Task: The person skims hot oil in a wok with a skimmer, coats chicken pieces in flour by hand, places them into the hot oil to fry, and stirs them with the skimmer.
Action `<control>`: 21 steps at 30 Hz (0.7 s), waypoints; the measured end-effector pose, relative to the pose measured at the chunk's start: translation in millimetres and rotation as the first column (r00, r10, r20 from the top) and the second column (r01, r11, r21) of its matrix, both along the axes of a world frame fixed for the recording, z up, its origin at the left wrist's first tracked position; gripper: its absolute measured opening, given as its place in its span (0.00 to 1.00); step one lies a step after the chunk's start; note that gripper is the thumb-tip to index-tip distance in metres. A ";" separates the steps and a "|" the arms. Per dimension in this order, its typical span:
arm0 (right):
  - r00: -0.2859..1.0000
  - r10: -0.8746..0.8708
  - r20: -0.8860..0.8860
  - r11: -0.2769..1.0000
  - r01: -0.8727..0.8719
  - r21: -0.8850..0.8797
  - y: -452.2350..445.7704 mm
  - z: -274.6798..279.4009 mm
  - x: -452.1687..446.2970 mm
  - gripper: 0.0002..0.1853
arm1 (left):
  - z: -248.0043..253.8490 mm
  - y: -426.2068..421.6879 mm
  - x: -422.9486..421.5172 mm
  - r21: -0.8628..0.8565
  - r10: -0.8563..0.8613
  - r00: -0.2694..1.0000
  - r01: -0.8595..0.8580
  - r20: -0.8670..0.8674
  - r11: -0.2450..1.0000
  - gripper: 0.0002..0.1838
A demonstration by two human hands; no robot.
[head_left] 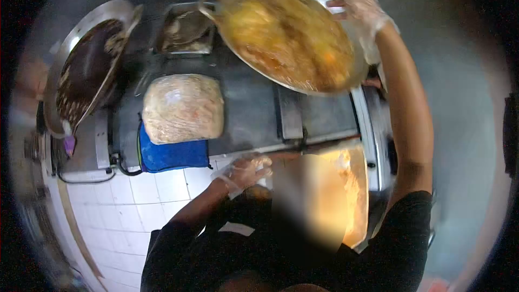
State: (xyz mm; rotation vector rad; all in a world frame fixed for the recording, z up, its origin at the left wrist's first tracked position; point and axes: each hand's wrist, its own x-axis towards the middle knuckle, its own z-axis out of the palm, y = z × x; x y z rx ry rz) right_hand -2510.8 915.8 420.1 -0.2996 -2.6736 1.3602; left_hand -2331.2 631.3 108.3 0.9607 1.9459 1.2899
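My right hand (354, 2), in a clear plastic glove with pale batter stuck to it, is raised at the far right rim of a wide frying pan (367, 67). Its fingers are apart, with nothing visible in them. Bubbling golden-brown oil (292, 38) fills the pan, with yellowish food blurred in it. My left hand (248, 172), also gloved and coated with batter, is low before my body, beside a tub (357, 194) with a pale floury coating on its wall. Its fingers are loosely bent and apart; I see nothing held.
A plastic-wrapped pale bundle (184, 108) rests on a blue cloth (175, 154) at the counter's front edge. Behind it stands a square metal tray (186, 30). Another large pan (89, 67) with dark oil is at the left. White tiles (146, 189) cover the floor.
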 end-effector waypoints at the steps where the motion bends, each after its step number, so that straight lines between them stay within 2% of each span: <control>1: 0.997 -0.063 -0.038 0.998 0.062 -0.018 12.2 0.4 50.5 0.21 | 3.8 19.1 1.2 0.052 -0.059 0.997 0.056 0.058 0.997 0.18; 3: 0.982 -0.182 -0.042 0.978 0.177 -0.107 70.2 -26.0 133.3 0.18 | -50.8 78.3 17.7 0.114 -0.150 0.985 0.140 0.080 0.984 0.15; 5: 0.957 -0.289 0.015 0.926 0.283 -0.250 154.9 -96.6 241.9 0.14 | -9.6 136.0 28.2 0.265 -0.235 0.972 0.221 0.022 0.939 0.14; 6: 0.923 -0.374 0.093 0.924 0.380 -0.055 195.4 -149.7 301.8 0.13 | -8.7 170.1 34.5 0.278 -0.308 0.949 0.280 0.063 0.919 0.15; 7: 0.863 -0.476 0.172 0.879 0.461 0.119 227.6 -208.6 375.7 0.17 | -10.9 203.2 43.5 0.292 -0.379 0.919 0.337 0.103 0.895 0.16; 8: 0.789 -0.558 0.256 0.814 0.462 0.352 248.1 -281.5 466.4 0.21 | -40.0 238.6 62.1 0.381 -0.404 0.831 0.257 0.382 0.888 0.19; 9: 0.753 -0.566 0.335 0.715 0.245 0.655 259.2 -359.5 558.6 0.26 | -61.6 273.1 76.7 0.277 -0.366 0.853 0.274 0.373 0.921 0.22; 10: 0.716 -0.556 0.422 0.537 -0.078 0.840 254.2 -429.1 648.8 0.32 | -83.0 307.6 91.5 0.169 -0.333 0.871 0.290 0.360 0.942 0.25; 11: 0.724 -0.545 0.422 0.329 -0.278 0.902 235.9 -498.4 730.6 0.37 | -88.7 343.8 109.2 -0.103 -0.340 0.940 0.342 0.035 0.934 0.27; 12: 0.476 -0.560 0.678 0.603 -0.328 0.727 203.7 -476.2 732.7 0.37 | -96.4 371.7 123.7 -0.359 -0.388 0.870 0.272 -0.305 0.893 0.29; 13: 0.372 -0.542 0.753 0.751 -0.188 0.633 175.0 -473.5 735.4 0.40 | -110.2 393.4 138.9 -0.351 -0.437 0.891 0.372 -0.125 0.859 0.30; 14: 0.264 -0.519 0.813 0.839 -0.021 0.543 145.4 -469.9 737.2 0.42 | -128.4 414.3 155.6 -0.330 -0.474 0.879 0.465 0.059 0.821 0.32; 15: 0.299 -0.602 0.740 0.798 0.230 0.557 131.1 -481.2 742.2 0.47 | -144.6 433.4 172.9 -0.298 -0.490 0.837 0.545 0.242 0.784 0.34; 16: 0.318 -0.668 0.673 0.716 0.523 0.463 125.4 -487.5 740.3 0.46 | -155.0 449.2 190.2 -0.256 -0.488 0.767 0.614 0.417 0.746 0.35; 17: 0.321 -0.738 0.593 0.509 0.842 0.178 128.8 -491.1 732.8 0.45 | -160.0 455.6 211.4 -0.229 -0.491 0.740 0.633 0.460 0.740 0.36; 18: 0.339 -0.785 0.518 0.285 0.941 -0.185 135.5 -492.3 720.9 0.44 | -163.0 455.3 236.1 -0.200 -0.487 0.717 0.642 0.499 0.740 0.36; 19: 0.338 -0.812 0.476 0.119 0.894 -0.433 144.4 -485.6 706.7 0.44 | -163.0 456.5 260.9 -0.172 -0.483 0.692 0.650 0.537 0.740 0.37; 20: 0.398 -0.808 0.435 0.180 0.869 -0.461 149.8 -470.0 697.5 0.44 | -146.6 464.9 288.6 -0.296 -0.349 0.697 0.627 0.627 0.720 0.41; 21: 0.455 -0.799 0.392 0.239 0.840 -0.488 155.3 -453.5 687.8 0.45 | -116.8 474.2 295.4 -0.319 -0.377 0.675 0.673 0.634 0.667 0.42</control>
